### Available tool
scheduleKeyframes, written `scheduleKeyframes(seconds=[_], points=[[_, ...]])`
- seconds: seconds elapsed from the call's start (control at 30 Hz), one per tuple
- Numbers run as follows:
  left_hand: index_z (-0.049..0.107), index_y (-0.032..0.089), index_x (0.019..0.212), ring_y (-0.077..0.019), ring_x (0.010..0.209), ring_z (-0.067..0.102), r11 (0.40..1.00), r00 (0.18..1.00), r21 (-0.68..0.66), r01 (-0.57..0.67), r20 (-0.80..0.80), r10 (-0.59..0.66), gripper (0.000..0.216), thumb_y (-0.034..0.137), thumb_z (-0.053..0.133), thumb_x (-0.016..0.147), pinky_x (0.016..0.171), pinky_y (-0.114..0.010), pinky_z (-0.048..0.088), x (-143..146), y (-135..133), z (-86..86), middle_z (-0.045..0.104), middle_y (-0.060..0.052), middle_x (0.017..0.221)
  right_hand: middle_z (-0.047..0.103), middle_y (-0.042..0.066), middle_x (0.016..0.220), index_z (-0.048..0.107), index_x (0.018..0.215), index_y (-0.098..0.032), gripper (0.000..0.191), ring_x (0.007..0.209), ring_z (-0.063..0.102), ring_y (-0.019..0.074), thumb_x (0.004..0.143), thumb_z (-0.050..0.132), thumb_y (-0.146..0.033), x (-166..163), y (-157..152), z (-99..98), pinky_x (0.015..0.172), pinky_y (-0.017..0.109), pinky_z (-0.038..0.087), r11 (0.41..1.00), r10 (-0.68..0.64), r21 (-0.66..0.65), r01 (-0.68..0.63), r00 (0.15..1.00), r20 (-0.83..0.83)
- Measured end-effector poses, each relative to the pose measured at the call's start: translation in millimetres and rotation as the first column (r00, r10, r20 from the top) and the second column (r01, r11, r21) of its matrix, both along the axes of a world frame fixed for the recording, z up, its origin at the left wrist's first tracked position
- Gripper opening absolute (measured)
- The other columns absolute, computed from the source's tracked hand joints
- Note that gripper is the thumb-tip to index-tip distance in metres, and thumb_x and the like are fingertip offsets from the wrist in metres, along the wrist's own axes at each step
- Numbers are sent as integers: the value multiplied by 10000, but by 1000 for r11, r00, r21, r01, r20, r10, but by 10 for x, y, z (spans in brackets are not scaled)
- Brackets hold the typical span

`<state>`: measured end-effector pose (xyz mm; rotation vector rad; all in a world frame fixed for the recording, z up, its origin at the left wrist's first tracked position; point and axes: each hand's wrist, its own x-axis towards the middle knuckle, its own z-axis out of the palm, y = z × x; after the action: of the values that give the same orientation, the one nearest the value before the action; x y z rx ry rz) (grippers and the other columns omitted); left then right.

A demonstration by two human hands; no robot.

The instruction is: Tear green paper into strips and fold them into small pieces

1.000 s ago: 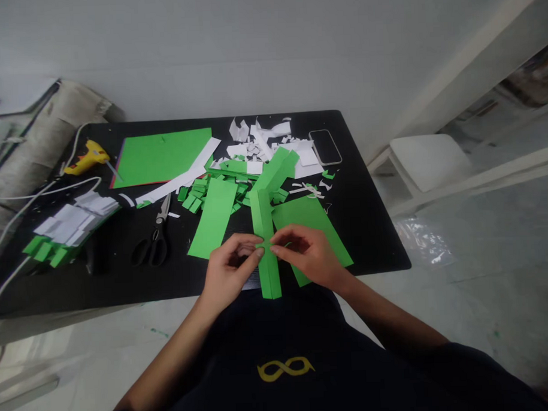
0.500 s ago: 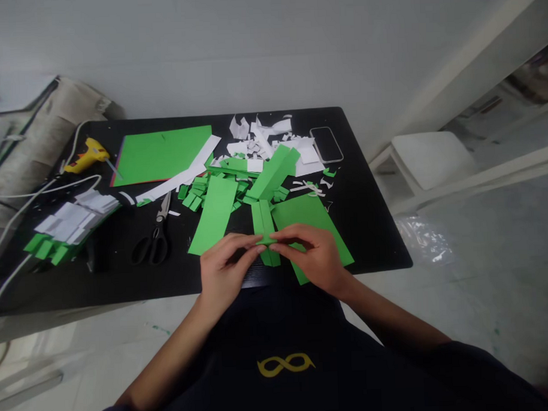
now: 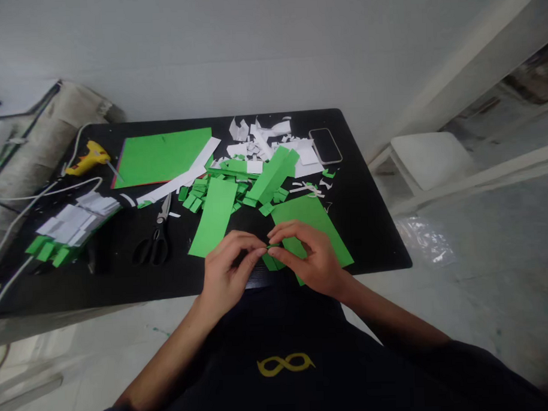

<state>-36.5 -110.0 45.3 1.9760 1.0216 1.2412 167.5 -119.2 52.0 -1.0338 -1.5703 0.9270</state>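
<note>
Pinched, with left hand point(image 3: 229, 268) and right hand point(image 3: 312, 256) close together, a green paper strip point(image 3: 272, 264), seemingly folded though largely hidden from view, over the near edge of the black desk point(image 3: 369, 238), between a narrow green piece point(image 3: 214, 215) and a wider green sheet point(image 3: 317, 211), well to the right of the scissors point(image 3: 156, 235).

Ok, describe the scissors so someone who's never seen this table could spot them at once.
On the black table, find the green paper strip beside the left hand. The scissors lie left of it, blades pointing forward; twin black finger loops set them apart from the white paper strip ahead.
</note>
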Motion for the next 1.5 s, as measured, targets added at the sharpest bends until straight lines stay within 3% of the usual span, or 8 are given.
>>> scheduleKeyframes(seconds=[0.1, 0.23, 0.43, 0.57, 0.7, 0.87, 1.1, 1.5], points=[[754, 199, 961, -136, 749, 707, 995, 999, -101, -17, 41, 22, 73, 148, 715, 995, 696, -242, 575, 3, -8, -22, 768, -18, 876, 807, 37, 980, 776, 1058, -238, 119, 873, 741, 195, 971, 769, -319, -4, -2, -38, 806, 343, 602, 984, 72, -158, -78, 996, -46], [766, 203, 1023, -121, 696, 710, 963, 990, -266, -49, 118, 83, 52, 206, 724, 992, 667, -222, 576, 24, -20, -67, 772, -11, 851, 764, 5, 831, 768, 935, -222, 136, 729, 683, 162, 939, 789, -356, -20, -5, -90, 665, 295, 546, 946, 56, -315, -77, 996, -76], [675, 199, 1155, -127, 727, 678, 893, 975, -447, 59, 218, 45, 312, 288, 822, 894, 684, -238, 572, 106, -34, -137, 728, -3, 873, 735, 17, 837, 736, 888, -222, 200, 785, 695, 179, 866, 833, -395, -55, 22, -124, 721, 308, 593, 927, -131, -370, 60, 977, -170], [682, 190, 1051, -126, 704, 628, 844, 987, -533, 67, 159, 22, 238, 313, 806, 889, 670, -241, 526, 105, -29, -182, 665, 17, 781, 735, 30, 897, 725, 918, -226, 195, 867, 711, 191, 833, 845, -353, -42, 46, -130, 790, 319, 623, 924, -167, -374, 81, 965, -203], [707, 185, 941, -119, 665, 591, 837, 996, -545, 50, 84, -5, 156, 328, 763, 909, 630, -234, 475, 68, -23, -166, 644, 20, 737, 777, 48, 960, 773, 971, -233, 198, 877, 724, 199, 838, 849, -357, -18, 63, -130, 729, 311, 626, 922, -150, -381, 68, 970, -192], [734, 189, 893, -125, 674, 567, 871, 999, -489, 43, 19, -38, 156, 331, 711, 953, 626, -241, 443, 58, -21, -132, 638, 11, 750, 773, 25, 834, 806, 859, -231, 237, 743, 712, 179, 854, 863, -461, 2, 80, -94, 674, 317, 631, 896, -144, -443, 35, 966, -215], [754, 192, 872, -128, 628, 511, 825, 996, -564, 42, -43, -80, 279, 461, 745, 946, 590, -255, 380, 42, -23, -193, 632, 17, 712, 760, 8, 764, 813, 806, -227, 288, 690, 714, 163, 814, 904, -500, 14, 80, -70, 651, 298, 634, 873, -172, -487, 15, 945, -280], [740, 183, 834, -119, 601, 493, 827, 990, -559, 56, -74, -117, 312, 459, 704, 975, 566, -242, 351, 8, -10, -204, 606, 29, 667, 761, 6, 805, 794, 848, -218, 337, 682, 717, 158, 763, 940, -510, 83, 122, -47, 662, 314, 674, 863, -99, -503, -53, 957, -271]])
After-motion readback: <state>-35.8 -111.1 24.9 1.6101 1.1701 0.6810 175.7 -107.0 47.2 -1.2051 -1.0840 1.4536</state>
